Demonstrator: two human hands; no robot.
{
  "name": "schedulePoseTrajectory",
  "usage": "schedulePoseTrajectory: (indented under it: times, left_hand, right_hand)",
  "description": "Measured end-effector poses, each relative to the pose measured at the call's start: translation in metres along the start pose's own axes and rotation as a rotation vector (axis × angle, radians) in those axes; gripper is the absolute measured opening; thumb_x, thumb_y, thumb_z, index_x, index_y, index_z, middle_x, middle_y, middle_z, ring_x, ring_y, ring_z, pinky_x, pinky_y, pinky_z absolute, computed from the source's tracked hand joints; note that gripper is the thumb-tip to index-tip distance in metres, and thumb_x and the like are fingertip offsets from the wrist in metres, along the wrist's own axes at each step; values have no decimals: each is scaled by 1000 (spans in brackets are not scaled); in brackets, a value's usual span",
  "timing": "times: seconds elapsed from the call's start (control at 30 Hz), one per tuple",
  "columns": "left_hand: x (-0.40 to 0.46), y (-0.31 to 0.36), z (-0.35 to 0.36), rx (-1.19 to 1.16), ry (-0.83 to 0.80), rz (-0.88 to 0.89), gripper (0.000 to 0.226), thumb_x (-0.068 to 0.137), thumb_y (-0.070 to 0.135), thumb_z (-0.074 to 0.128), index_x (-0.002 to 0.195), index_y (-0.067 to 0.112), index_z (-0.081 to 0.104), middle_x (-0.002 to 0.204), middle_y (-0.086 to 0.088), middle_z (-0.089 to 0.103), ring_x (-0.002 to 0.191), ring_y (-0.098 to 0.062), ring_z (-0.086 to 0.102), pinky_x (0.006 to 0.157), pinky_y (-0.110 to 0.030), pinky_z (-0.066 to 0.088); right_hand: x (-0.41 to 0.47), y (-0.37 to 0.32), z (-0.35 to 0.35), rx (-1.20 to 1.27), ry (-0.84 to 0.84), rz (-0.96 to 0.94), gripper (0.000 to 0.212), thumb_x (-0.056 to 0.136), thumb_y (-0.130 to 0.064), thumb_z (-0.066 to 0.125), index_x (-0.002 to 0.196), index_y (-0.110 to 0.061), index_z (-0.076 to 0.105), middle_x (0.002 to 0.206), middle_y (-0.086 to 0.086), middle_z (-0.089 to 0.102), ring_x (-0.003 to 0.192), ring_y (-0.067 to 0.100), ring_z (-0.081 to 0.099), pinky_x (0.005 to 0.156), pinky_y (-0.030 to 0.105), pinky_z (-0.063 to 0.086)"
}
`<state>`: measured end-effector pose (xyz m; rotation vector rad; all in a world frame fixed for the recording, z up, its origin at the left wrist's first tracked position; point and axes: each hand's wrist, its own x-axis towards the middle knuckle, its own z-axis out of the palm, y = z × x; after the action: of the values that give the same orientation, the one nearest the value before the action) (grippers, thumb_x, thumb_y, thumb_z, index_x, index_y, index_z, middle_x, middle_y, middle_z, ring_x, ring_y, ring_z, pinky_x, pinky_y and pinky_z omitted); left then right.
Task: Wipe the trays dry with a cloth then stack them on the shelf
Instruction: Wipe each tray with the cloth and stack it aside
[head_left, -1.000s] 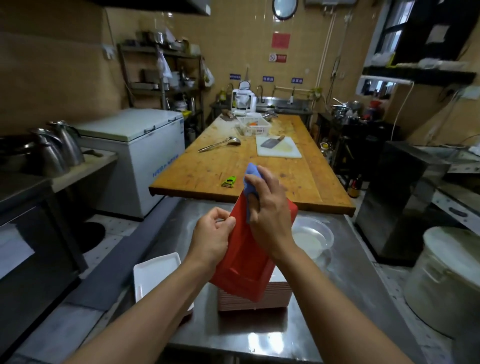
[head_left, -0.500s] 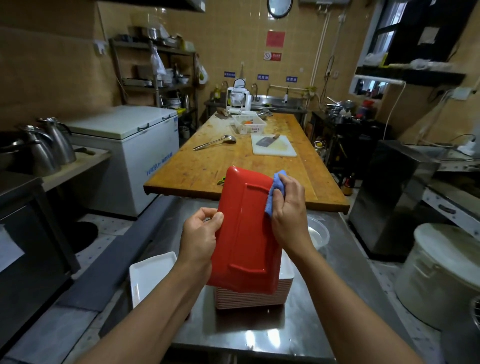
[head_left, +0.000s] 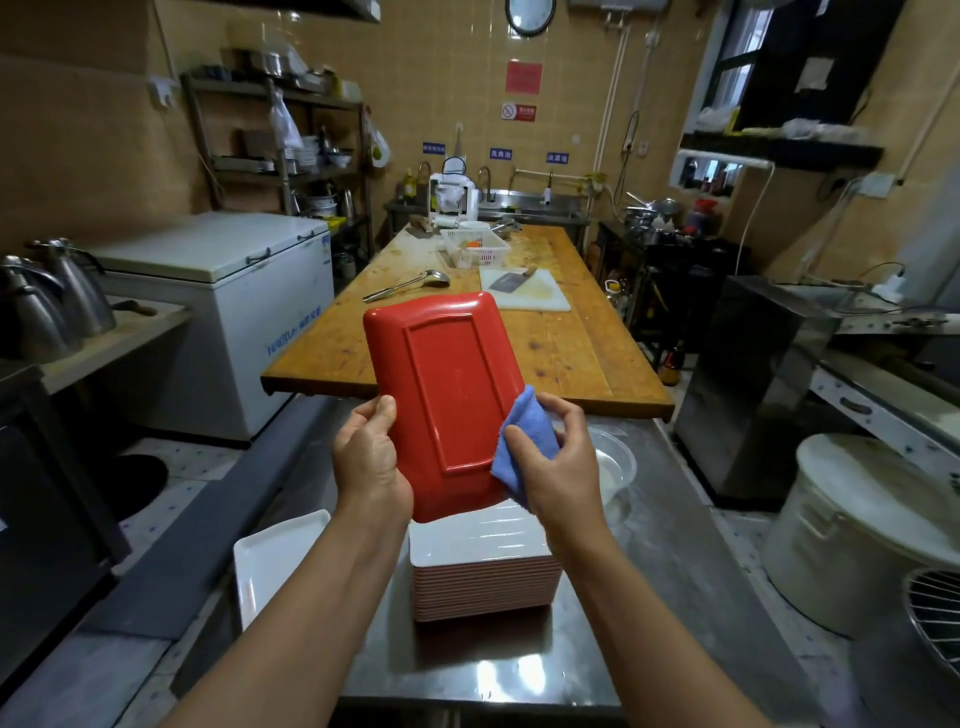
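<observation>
The left hand (head_left: 371, 462) grips the red tray (head_left: 447, 400) by its rim, the right hand (head_left: 558, 462) pinching the blue cloth (head_left: 522, 447) against it; stiff, light, probably slippery wet.

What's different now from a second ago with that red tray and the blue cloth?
The red tray has been turned from edge-on to show its whole underside, and tipped more upright. The right hand has drawn the blue cloth from the tray's top edge down to its lower right edge. The left hand still grips the tray's left edge; the stack of trays below has not moved.
</observation>
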<state>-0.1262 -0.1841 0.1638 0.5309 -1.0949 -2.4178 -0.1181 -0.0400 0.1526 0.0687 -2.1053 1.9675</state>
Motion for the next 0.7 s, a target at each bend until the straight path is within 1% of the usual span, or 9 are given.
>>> schedulePoseTrajectory:
  times: [0.03, 0.1, 0.2, 0.27, 0.37, 0.43, 0.5, 0.6, 0.7]
  left_hand:
    - [0, -2, 0, -7, -2, -10, 19, 94, 12, 53, 76, 18, 55, 68, 3, 66, 55, -6, 65, 59, -30, 49]
    - [0, -4, 0, 11, -41, -34, 17, 95, 13, 51, 78, 16, 55, 74, -1, 66, 65, -12, 66, 64, -33, 52]
    - [1, -1, -5, 87, -180, -90, 15, 98, 12, 45, 85, 14, 53, 77, -4, 65, 68, -14, 66, 60, -33, 54]
    - [5, 7, -13, 255, -297, -111, 6, 95, 14, 49, 99, 13, 55, 85, -4, 66, 72, -14, 67, 65, -35, 53]
    - [17, 31, -20, 564, -380, -1, 68, 71, 33, 74, 129, 16, 42, 116, -4, 61, 102, -18, 61, 85, -38, 47]
    - [24, 55, -14, 674, -412, 103, 93, 58, 36, 82, 136, 18, 35, 124, -4, 53, 108, -20, 57, 87, -33, 47]
    - [30, 80, -3, 790, -559, 70, 85, 56, 35, 82, 131, 18, 44, 121, -9, 59, 97, -23, 65, 74, -28, 53]
    - [29, 100, 5, 939, -814, -177, 76, 55, 31, 88, 120, 11, 55, 105, -16, 70, 89, -32, 70, 66, -36, 58]
    - [26, 98, 0, 844, -870, -227, 88, 38, 34, 93, 116, 11, 57, 105, -16, 70, 92, -35, 68, 66, -38, 58]
  right_hand:
    - [3, -2, -4, 130, -2, 94, 36, 82, -11, 69, 113, -22, 54, 101, 9, 66, 85, 23, 67, 72, 40, 57]
    - [9, -3, -11, 325, -36, 224, 38, 82, -4, 69, 116, -13, 54, 81, 21, 63, 54, 24, 62, 45, 29, 49]
    - [17, -1, -17, 420, -94, 307, 36, 84, 1, 63, 117, -8, 53, 64, 14, 58, 36, 17, 50, 37, 19, 36]
    - [24, 1, -23, 420, -119, 317, 34, 84, 3, 61, 116, -5, 55, 67, 12, 60, 42, 20, 53, 43, 23, 38]
    - [34, 1, -38, 396, -216, 315, 37, 77, 2, 64, 113, -3, 58, 82, 14, 66, 64, 29, 59, 60, 34, 45]
    - [39, -2, -48, 379, -329, 307, 47, 67, -2, 67, 114, -3, 58, 87, 13, 70, 69, 28, 64, 63, 36, 50]
    - [42, -7, -55, 328, -449, 282, 48, 63, -4, 67, 110, -5, 61, 90, 12, 71, 72, 25, 67, 64, 35, 55]
    - [47, -16, -59, 288, -585, 249, 43, 64, -1, 66, 107, -9, 64, 94, 12, 71, 75, 25, 69, 66, 33, 58]
    - [51, -25, -57, 289, -602, 210, 41, 66, 1, 65, 107, -8, 65, 95, 11, 71, 75, 22, 69, 63, 29, 58]
